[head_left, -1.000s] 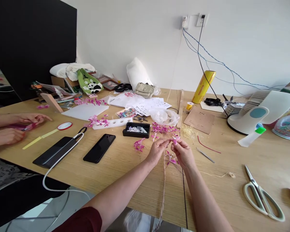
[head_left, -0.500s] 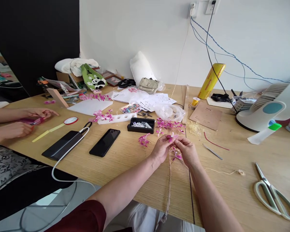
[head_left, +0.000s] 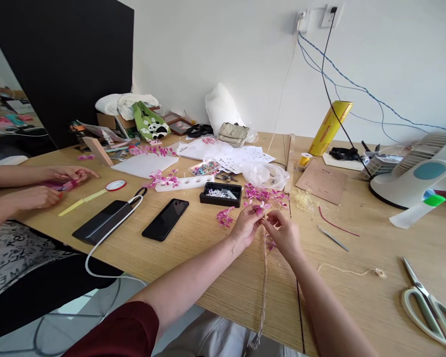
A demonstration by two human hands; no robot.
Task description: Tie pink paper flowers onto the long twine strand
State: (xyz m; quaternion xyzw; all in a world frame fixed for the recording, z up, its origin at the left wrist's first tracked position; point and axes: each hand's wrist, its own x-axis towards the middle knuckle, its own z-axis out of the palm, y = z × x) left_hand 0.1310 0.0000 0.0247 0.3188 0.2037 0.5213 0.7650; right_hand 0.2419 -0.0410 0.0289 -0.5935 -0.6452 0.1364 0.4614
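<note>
My left hand (head_left: 246,224) is closed in a pinch on a pink-purple artificial flower (head_left: 260,208) with a pale centre. Just below the bloom, the fingertips of my right hand (head_left: 283,232) press together at the top of a braided cord (head_left: 264,282). That beige cord hangs down between my forearms and over the table edge. Another pink blossom (head_left: 271,244) lies partly hidden beneath my right hand. Left of my hands rests a loose pink flower sprig (head_left: 225,217), and a larger pink flower cluster (head_left: 269,194) lies just beyond them.
Scissors (head_left: 427,302), tweezers (head_left: 332,238) and a fan (head_left: 412,173) are at right. Left lie a phone (head_left: 165,219), a power bank (head_left: 102,221) and a black tray (head_left: 220,194) of small white pieces. A co-worker's hands (head_left: 65,181) hold something pink at far left.
My right fingertips have shifted from the flower's petals down to just below it, at the top of the cord. The view has turned slightly left.
</note>
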